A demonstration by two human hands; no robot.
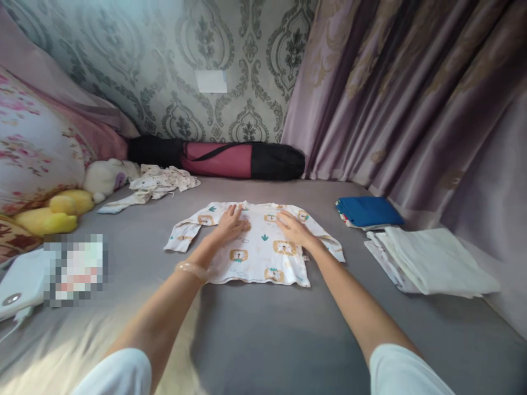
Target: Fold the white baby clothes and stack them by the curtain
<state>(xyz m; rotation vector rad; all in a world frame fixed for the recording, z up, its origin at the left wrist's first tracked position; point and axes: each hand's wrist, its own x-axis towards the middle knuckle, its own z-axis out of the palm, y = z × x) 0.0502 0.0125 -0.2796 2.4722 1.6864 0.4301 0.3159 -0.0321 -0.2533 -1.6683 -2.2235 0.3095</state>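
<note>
A small white long-sleeved shirt (255,258) with orange lion prints and green leaves lies spread on the grey bed sheet (280,329), collar toward the wall and sleeves out to both sides. My left hand (231,224) rests flat on its upper left chest, fingers stretched out. On the upper right chest lies my right hand (293,227), its fingers also extended and pointing inward. Neither hand grips the cloth. A pale bangle (192,270) circles my left wrist.
Folded white clothes (440,260) and a folded blue garment (368,211) sit at right. Crumpled patterned clothing (158,184), a yellow plush toy (61,211) and a white power bank (24,280) are at left. A maroon-and-black long bag (218,159) lies along the wall.
</note>
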